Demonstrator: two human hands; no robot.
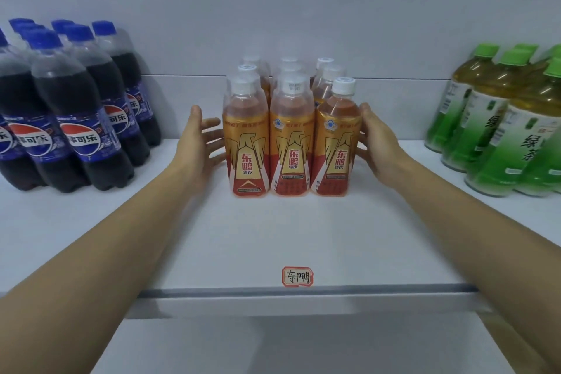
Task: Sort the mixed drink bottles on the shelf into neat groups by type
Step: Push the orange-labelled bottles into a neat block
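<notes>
A block of several orange energy-drink bottles (292, 136) with white caps stands in rows at the middle of the white shelf (273, 237). My left hand (198, 143) is open beside the block's left side, fingers spread near the front left bottle (246, 143). My right hand (375, 140) lies flat against the front right bottle (335, 143), fingers apart. Several dark cola bottles (69, 112) with blue caps are grouped at the left. At the right stand several green tea bottles (498, 130) with green caps.
A small red-bordered handwritten label (297, 276) is stuck at the shelf's front edge below the orange bottles. A white back wall (273, 9) rises behind the shelf. Bare shelf surface lies between the three groups and in front of them.
</notes>
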